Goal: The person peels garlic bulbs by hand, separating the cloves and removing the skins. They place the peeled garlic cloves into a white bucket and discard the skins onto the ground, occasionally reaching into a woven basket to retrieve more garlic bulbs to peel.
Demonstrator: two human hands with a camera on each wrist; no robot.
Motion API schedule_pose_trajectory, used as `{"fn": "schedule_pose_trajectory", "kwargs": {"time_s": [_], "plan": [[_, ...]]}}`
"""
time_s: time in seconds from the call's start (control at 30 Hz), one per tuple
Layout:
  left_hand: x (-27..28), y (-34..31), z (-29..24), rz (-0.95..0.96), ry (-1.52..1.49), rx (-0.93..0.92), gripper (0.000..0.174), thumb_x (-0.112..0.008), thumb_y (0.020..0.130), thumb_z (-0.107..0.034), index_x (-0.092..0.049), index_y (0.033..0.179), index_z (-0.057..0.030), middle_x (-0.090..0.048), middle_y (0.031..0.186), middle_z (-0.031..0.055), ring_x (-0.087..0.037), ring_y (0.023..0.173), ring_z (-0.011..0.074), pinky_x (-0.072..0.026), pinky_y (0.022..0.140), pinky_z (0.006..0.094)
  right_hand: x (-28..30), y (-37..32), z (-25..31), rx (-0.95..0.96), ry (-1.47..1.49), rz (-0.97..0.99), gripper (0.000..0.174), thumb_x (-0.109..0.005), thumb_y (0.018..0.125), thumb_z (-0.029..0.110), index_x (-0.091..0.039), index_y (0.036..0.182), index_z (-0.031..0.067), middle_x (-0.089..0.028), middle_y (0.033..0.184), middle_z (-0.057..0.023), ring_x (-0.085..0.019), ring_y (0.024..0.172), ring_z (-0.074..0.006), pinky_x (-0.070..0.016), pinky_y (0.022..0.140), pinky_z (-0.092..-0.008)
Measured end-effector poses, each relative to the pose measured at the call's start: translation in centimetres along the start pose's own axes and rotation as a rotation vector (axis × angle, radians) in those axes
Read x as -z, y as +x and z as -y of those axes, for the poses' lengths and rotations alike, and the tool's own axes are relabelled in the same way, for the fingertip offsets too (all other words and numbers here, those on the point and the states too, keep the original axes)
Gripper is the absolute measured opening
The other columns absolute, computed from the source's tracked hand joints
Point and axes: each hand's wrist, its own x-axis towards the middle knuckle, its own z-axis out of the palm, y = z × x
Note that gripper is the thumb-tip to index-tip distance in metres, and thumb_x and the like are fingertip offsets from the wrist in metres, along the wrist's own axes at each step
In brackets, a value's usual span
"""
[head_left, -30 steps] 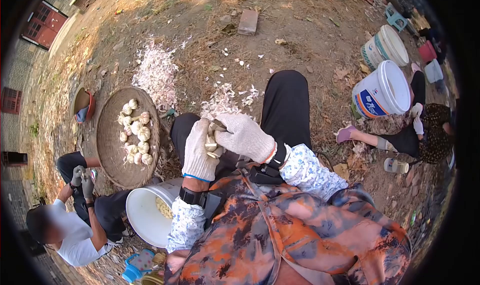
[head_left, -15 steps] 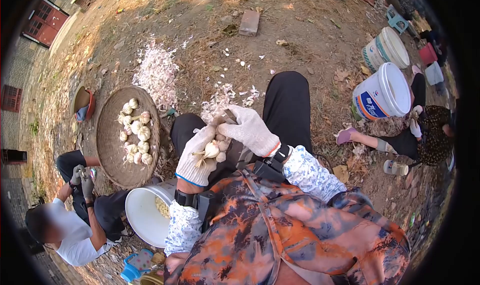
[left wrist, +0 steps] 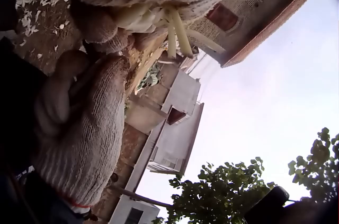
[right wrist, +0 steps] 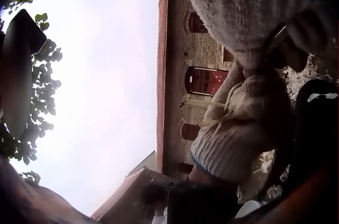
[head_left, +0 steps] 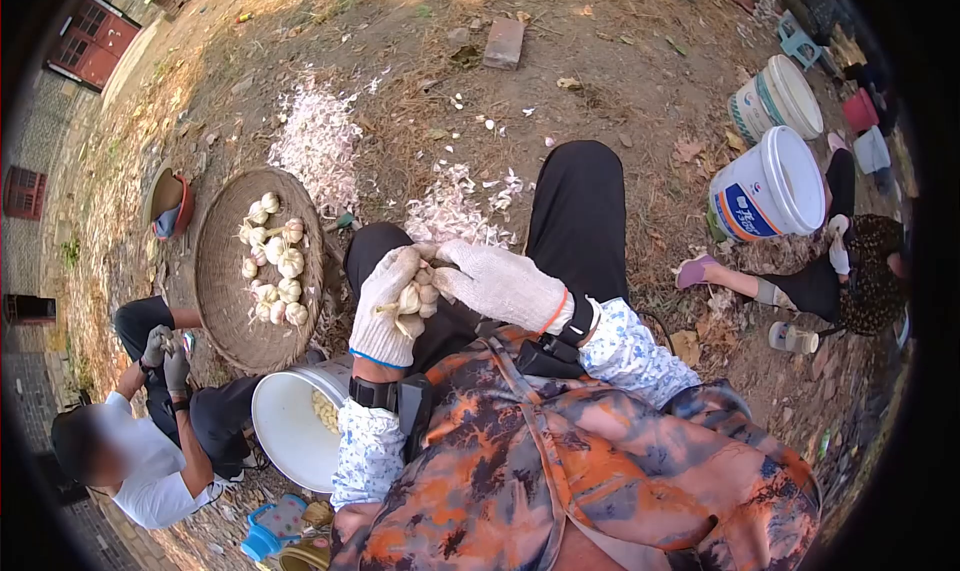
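Both hands wear pale knitted gloves with darkened fingertips and meet over the lap. My left hand (head_left: 383,316) grips a garlic bulb (head_left: 409,299), its pale cloves showing between the fingers. In the left wrist view, pale stalk ends (left wrist: 178,32) stick out beneath the glove. My right hand (head_left: 505,283) has its fingers curled in, thumb and fingertips right at the bulb's far side. A thin pale sliver (right wrist: 276,37) shows between its fingers in the right wrist view; I cannot tell what it is.
Left of me, a round woven basket (head_left: 218,306) holds several garlic bulbs (head_left: 290,263). A white bucket (head_left: 272,411) with peeled cloves stands by my left sleeve. Garlic skins (head_left: 318,136) litter the ground ahead. Another person (head_left: 160,451) sits left; more buckets (head_left: 745,196) stand right.
The hands covered the garlic together at first. Half a second ago the right hand sat higher and more of the bulb showed; now it has come down and the left fingers wrap the bulb.
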Motion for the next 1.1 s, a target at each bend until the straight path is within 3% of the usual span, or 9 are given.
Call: {"fn": "schedule_pose_trajectory", "kwargs": {"time_s": [0.2,0.4,0.47,0.63,0.7,0.77,0.87,0.93,1.1], "plan": [[-0.1,-1.1,-1.3,0.03,0.105,0.095,0.029,-0.056,0.105,-0.025,-0.059,0.12,-0.0008,-0.06,0.083,0.0031,-0.056,0.061,0.0077,-0.0434,0.046,0.018,-0.8,-0.1,-0.8,0.107,-0.089,-0.043,0.026,-0.059,0.097,0.032,-0.064,0.097,0.0065,-0.067,0.082,-0.0182,-0.067,0.078,-0.039,-0.0518,0.066,-0.0484],[1.1,-0.1,-0.5,0.161,-0.138,0.214,0.032,-0.057,0.105,-0.026,-0.059,0.122,0.0004,-0.061,0.088,0.0051,-0.054,0.061,0.0077,-0.0384,0.045,0.0188,-0.5,-0.1,-0.9,0.236,-0.112,-0.125,0.023,-0.061,0.096,0.03,-0.064,0.091,0.0073,-0.064,0.075,-0.0156,-0.066,0.072,-0.0379,-0.0512,0.061,-0.0471],[-0.9,-0.5,-0.6,-0.036,0.143,-0.03,0.033,-0.056,0.105,-0.025,-0.06,0.123,0.0027,-0.062,0.087,0.0046,-0.053,0.06,0.0083,-0.039,0.048,0.0195,-0.5,-0.1,-1.0,0.227,-0.119,-0.146,0.023,-0.061,0.097,0.029,-0.064,0.09,0.0071,-0.063,0.074,-0.0155,-0.065,0.071,-0.038,-0.0511,0.061,-0.047],[-1.7,-1.3,-0.8,-0.042,0.252,-0.084,0.033,-0.057,0.104,-0.023,-0.062,0.121,0.0053,-0.062,0.082,0.0041,-0.053,0.06,0.0086,-0.0407,0.051,0.0221,-0.3,0.3,-1.2,0.31,-0.107,-0.159,0.023,-0.063,0.096,0.029,-0.066,0.093,0.0064,-0.064,0.075,-0.0156,-0.065,0.072,-0.0382,-0.0508,0.061,-0.0466],[-2.2,-1.7,-1.1,-0.07,0.492,-0.084,0.034,-0.057,0.104,-0.024,-0.062,0.122,0.0049,-0.061,0.083,0.0045,-0.053,0.062,0.0083,-0.0396,0.051,0.0213,-0.5,0.4,-1.6,0.278,-0.059,-0.128,0.023,-0.064,0.096,0.029,-0.067,0.094,0.0062,-0.064,0.077,-0.0159,-0.065,0.073,-0.0384,-0.0509,0.062,-0.0461],[-1.6,-1.6,-1.1,-0.048,0.357,-0.058,0.033,-0.058,0.104,-0.024,-0.062,0.121,0.0046,-0.062,0.084,0.0047,-0.053,0.062,0.008,-0.0394,0.052,0.0209,-0.6,0.5,-1.8,0.246,-0.014,-0.098,0.023,-0.064,0.095,0.029,-0.068,0.094,0.006,-0.065,0.079,-0.0163,-0.065,0.074,-0.0386,-0.0509,0.062,-0.0456],[-0.7,-1.4,-1.2,0.001,0.145,-0.032,0.032,-0.058,0.104,-0.024,-0.062,0.12,0.0038,-0.062,0.085,0.0052,-0.053,0.063,0.0076,-0.0391,0.052,0.0203,-0.1,0.5,-1.4,0.307,0.129,-0.08,0.024,-0.064,0.097,0.029,-0.068,0.094,0.005,-0.065,0.075,-0.0128,-0.066,0.068,-0.0302,-0.0507,0.061,-0.0411],[-0.6,-1.5,-1.4,0.026,0.068,-0.032,0.032,-0.058,0.104,-0.024,-0.062,0.12,0.0034,-0.062,0.086,0.0054,-0.053,0.063,0.0074,-0.0389,0.052,0.02,1.2,0.3,-0.7,-0.017,0.38,0.182,0.027,-0.062,0.099,0.026,-0.068,0.104,0.0006,-0.067,0.08,-0.0099,-0.061,0.069,-0.0142,-0.0493,0.063,-0.0317],[-1.9,-1.8,-1.2,-0.172,0.333,-0.135,0.026,-0.059,0.103,-0.019,-0.065,0.115,0.0026,-0.063,0.08,0.0037,-0.055,0.059,0.0071,-0.0427,0.05,0.0203,1.5,0.9,0.6,-0.14,0.431,0.119,0.026,-0.066,0.096,0.026,-0.067,0.097,-0.0004,-0.067,0.074,-0.0052,-0.057,0.065,-0.0088,-0.0461,0.058,-0.0287]]}}
